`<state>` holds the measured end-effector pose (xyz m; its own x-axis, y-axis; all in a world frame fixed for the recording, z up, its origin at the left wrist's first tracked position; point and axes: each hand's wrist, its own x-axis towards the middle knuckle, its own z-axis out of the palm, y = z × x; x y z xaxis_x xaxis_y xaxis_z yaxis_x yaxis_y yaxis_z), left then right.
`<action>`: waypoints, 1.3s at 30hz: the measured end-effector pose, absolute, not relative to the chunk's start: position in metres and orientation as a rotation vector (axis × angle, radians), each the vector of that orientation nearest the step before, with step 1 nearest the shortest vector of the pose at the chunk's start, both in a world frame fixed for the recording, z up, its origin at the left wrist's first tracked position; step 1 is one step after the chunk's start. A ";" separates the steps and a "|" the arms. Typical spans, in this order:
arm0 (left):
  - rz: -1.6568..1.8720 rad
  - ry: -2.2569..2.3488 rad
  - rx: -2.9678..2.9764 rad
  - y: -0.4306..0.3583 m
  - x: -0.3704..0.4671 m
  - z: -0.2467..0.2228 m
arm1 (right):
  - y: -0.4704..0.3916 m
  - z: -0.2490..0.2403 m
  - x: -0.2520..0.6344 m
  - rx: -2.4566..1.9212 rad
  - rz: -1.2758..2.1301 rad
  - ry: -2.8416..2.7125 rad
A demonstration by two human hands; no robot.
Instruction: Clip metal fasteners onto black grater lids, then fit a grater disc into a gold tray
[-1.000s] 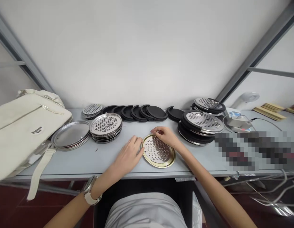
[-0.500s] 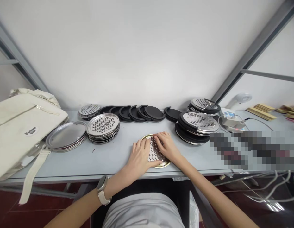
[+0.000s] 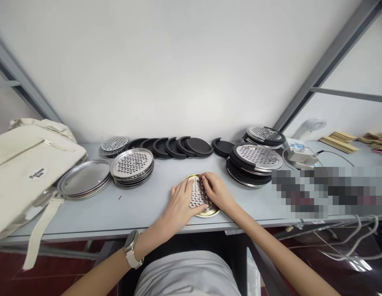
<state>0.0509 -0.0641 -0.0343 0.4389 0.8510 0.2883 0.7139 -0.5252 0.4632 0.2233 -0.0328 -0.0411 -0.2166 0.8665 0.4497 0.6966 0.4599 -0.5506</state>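
In front of me on the table lies a round metal grater plate (image 3: 197,193), resting in or on a shallow gold-rimmed dish (image 3: 211,213). My left hand (image 3: 182,203) grips its left side, thumb along the near edge and fingers over the far left. On the right side, my right hand (image 3: 218,191) bends its fingers over the plate's surface and edge. The palms and the right thumb's contact are partly hidden. Further left stand a stack of grater plates (image 3: 132,162) and a stack of plain metal dishes (image 3: 86,176).
Several black round covers (image 3: 199,146) line the wall. Stacked graters with black covers (image 3: 258,156) stand at the right, beside a white power adapter (image 3: 302,156) with cables. A cream bag (image 3: 30,164) occupies the left end. Yellowish strips (image 3: 339,143) lie far right.
The view has shifted slightly. Both hands stay on the grater plate in nearly the same place.
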 end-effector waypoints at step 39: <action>0.663 1.289 2.298 -0.060 0.047 -0.029 | -0.060 -0.055 0.263 -1.110 0.865 -1.577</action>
<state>0.0468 -0.0603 -0.0294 0.4562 0.8674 0.1985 0.6662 -0.4808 0.5701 0.2631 -0.0601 -0.0545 -0.0979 0.9447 0.3128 0.2440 0.3275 -0.9128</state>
